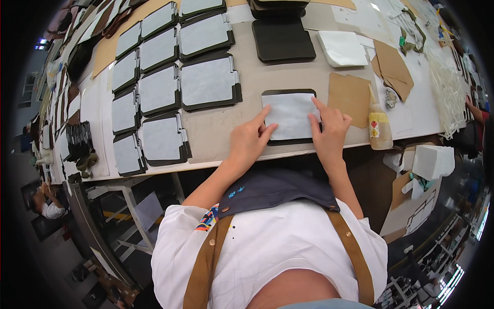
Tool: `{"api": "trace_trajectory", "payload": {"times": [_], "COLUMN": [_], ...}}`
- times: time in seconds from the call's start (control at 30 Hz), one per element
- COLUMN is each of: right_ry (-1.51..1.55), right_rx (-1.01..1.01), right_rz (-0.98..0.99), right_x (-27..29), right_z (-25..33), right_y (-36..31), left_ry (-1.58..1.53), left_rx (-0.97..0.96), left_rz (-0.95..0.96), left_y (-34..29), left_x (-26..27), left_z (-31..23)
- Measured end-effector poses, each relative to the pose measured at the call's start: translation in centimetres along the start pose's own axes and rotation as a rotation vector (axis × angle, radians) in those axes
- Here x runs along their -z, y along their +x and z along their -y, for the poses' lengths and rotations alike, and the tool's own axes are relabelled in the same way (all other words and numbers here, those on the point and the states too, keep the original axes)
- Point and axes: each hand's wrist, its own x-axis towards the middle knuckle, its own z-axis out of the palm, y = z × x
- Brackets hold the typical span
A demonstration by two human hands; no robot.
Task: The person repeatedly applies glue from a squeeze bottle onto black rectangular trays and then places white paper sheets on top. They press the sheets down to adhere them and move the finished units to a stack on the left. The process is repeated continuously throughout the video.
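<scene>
Right in front of me at the table's near edge lies a black panel with rounded corners, its dark border (289,141) showing around a pale grey-white sheet (290,117) on top. My left hand (250,135) rests on the sheet's left side, index finger and thumb stretched out and apart. At the right side my right hand (331,123) touches the sheet with its index finger near the top corner and thumb lower down. Neither hand grips anything. Beyond them sit a stack of black panels (284,40) and a pile of white sheets (342,49).
Rows of stacked black panels topped with pale sheets (207,82) fill the table's left. Brown card pieces (349,99) and a bottle of yellowish liquid (380,131) stand right of my hands. A white block (434,161) lies below the right edge. Other people are at both sides.
</scene>
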Motion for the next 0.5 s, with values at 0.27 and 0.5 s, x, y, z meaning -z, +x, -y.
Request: {"api": "trace_trajectory", "payload": {"times": [0.27, 0.5], "right_ry": [-0.07, -0.069], "right_rx": [0.045, 0.04], "right_rz": [0.029, 0.054], "right_x": [-0.12, -0.04], "right_z": [-0.45, -0.46], "right_y": [-0.04, -0.01], "left_ry": [-0.025, -0.001], "left_rx": [0.002, -0.005], "left_rz": [0.001, -0.006], "left_y": [0.05, 0.04], "left_x": [0.02, 0.04], "left_z": [-0.2, -0.26]}}
